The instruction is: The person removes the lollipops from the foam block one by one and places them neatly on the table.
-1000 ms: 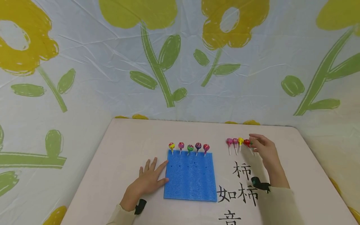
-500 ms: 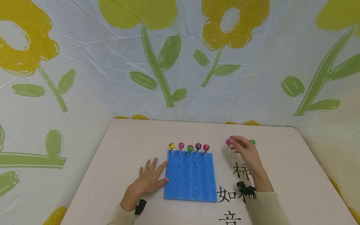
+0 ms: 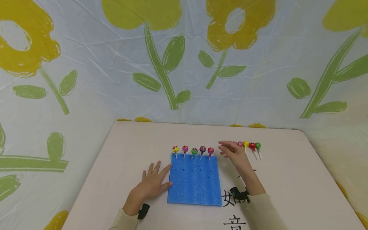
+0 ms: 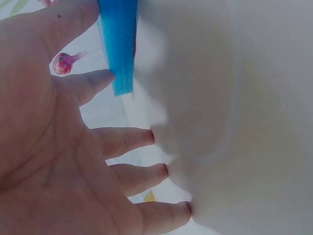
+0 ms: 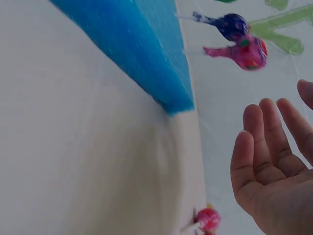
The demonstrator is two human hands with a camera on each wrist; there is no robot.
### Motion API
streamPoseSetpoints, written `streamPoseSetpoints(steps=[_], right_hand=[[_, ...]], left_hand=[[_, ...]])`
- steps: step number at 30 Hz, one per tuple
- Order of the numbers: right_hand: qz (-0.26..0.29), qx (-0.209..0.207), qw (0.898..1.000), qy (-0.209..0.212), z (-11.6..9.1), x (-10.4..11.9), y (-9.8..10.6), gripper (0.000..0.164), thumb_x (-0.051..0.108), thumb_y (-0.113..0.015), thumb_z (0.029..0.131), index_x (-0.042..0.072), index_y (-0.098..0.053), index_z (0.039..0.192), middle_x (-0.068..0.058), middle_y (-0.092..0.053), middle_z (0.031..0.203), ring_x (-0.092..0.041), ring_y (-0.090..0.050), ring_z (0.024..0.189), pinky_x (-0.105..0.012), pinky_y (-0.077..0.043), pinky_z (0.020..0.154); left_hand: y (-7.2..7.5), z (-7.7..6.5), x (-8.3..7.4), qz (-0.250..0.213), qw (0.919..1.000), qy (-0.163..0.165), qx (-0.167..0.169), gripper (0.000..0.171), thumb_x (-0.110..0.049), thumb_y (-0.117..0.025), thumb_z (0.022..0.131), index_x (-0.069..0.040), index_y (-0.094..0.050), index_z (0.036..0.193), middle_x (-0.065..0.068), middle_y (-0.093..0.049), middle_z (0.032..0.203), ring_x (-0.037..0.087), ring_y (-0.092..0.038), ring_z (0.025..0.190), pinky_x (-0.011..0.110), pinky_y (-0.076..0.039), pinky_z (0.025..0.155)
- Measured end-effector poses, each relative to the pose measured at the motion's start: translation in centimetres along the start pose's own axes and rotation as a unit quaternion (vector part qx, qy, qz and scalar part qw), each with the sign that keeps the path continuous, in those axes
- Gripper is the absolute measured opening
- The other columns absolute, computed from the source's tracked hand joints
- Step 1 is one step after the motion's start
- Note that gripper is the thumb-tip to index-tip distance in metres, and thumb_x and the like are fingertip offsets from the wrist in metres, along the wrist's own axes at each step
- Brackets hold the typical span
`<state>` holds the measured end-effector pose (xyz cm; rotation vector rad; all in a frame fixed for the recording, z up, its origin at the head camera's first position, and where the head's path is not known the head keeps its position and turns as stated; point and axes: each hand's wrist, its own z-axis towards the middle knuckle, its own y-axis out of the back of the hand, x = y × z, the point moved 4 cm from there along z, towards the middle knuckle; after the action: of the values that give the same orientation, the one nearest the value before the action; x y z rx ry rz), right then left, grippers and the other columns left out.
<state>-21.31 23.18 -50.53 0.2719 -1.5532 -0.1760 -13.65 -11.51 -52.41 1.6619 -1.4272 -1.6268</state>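
A blue foam block (image 3: 195, 185) lies flat on the table. Upright along its far edge stand several wrapped lollipops, among them a yellow one (image 3: 175, 149), a green one (image 3: 194, 151), a dark purple one (image 5: 232, 27) and a pink one (image 5: 249, 52). My left hand (image 3: 150, 185) is spread flat, its thumb and index fingertip against the block's left side. Just right of the pink lollipop, my right hand (image 3: 237, 158) hovers over the table with fingers loosely extended and nothing in them. In the right wrist view, its fingertips are apart from the pink lollipop.
Loose lollipops lie in a row at the back right: pink, yellow (image 3: 245, 144), red (image 3: 252, 146) and green (image 3: 258, 145), partly behind my right hand. Black printed characters (image 3: 234, 222) mark the table. A flowered cloth (image 3: 115, 95) hangs behind and at the sides.
My right hand has moved left from the loose lollipops, past the pink end of their row, to beside the foam block. The left hand and the block have stayed still.
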Motion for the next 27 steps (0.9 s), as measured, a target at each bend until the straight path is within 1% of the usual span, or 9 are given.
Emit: streamPoseSetpoints(steps=[6,11,14,21,27], right_hand=[[0.042,0.033,0.999,0.002,0.1,-0.1,-1.7,0.044,0.03,-0.063,0.101,0.002,-0.058,0.135,-0.017,-0.06,0.127,-0.035,-0.064,0.11,-0.038,-0.054,0.091],[0.054,0.052,0.997,0.0,0.1,-0.2,-2.8,0.046,0.028,-0.063,0.101,-0.003,-0.057,0.135,-0.02,-0.06,0.125,-0.035,-0.062,0.111,-0.041,-0.054,0.091],[0.057,0.051,0.997,-0.007,0.1,-0.2,-3.2,0.045,0.026,-0.063,0.101,-0.003,-0.057,0.134,-0.021,-0.061,0.126,-0.036,-0.061,0.111,-0.041,-0.054,0.092],[0.066,0.045,0.997,-0.008,-0.1,-0.1,-3.4,0.039,0.023,-0.064,0.1,0.002,-0.06,0.133,-0.021,-0.061,0.125,-0.034,-0.063,0.111,-0.04,-0.053,0.092],[0.077,0.053,0.996,-0.012,-0.4,-0.2,-3.4,0.041,0.02,-0.065,0.1,-0.001,-0.059,0.135,-0.022,-0.061,0.127,-0.03,-0.061,0.112,-0.038,-0.053,0.093]], left_hand=[[0.0,0.1,0.0,-0.002,1.0,-0.001,0.001,0.07,-0.045,-0.063,0.097,-0.022,-0.035,0.157,0.026,-0.018,0.161,0.054,-0.008,0.145,0.077,-0.009,0.106],[0.0,0.2,0.2,0.002,1.0,0.002,0.003,0.07,-0.047,-0.062,0.097,-0.023,-0.034,0.157,0.026,-0.017,0.162,0.054,-0.008,0.146,0.076,-0.009,0.107],[-0.1,0.2,0.2,0.003,1.0,0.004,0.006,0.071,-0.048,-0.062,0.097,-0.024,-0.034,0.157,0.026,-0.017,0.162,0.054,-0.008,0.146,0.076,-0.009,0.107],[0.1,0.2,0.2,0.0,1.0,0.0,0.0,0.07,-0.047,-0.063,0.097,-0.024,-0.034,0.157,0.026,-0.017,0.161,0.054,-0.008,0.146,0.077,-0.009,0.106],[-0.2,0.3,0.3,0.004,0.9999,0.005,0.009,0.071,-0.048,-0.062,0.097,-0.024,-0.034,0.157,0.026,-0.018,0.162,0.054,-0.009,0.146,0.077,-0.01,0.106]])
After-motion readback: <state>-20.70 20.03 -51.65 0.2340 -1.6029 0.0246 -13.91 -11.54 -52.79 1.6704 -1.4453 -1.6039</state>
